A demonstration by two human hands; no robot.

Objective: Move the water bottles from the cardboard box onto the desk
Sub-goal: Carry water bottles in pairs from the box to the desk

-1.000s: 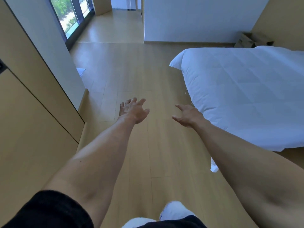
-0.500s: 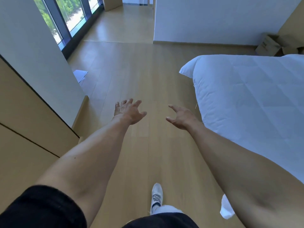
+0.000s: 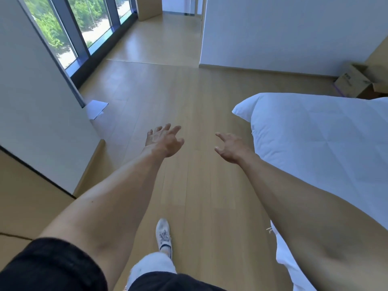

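Brown cardboard box [image 3: 354, 82], flaps open, on the floor by the far wall, beyond the bed.

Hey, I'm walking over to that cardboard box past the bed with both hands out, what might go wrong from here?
The white paper sheet lies loose on the wooden floor; stepping on it could slip. The bed corner juts into your path to the cardboard box, so you might clip it. Left hand and right hand are empty.
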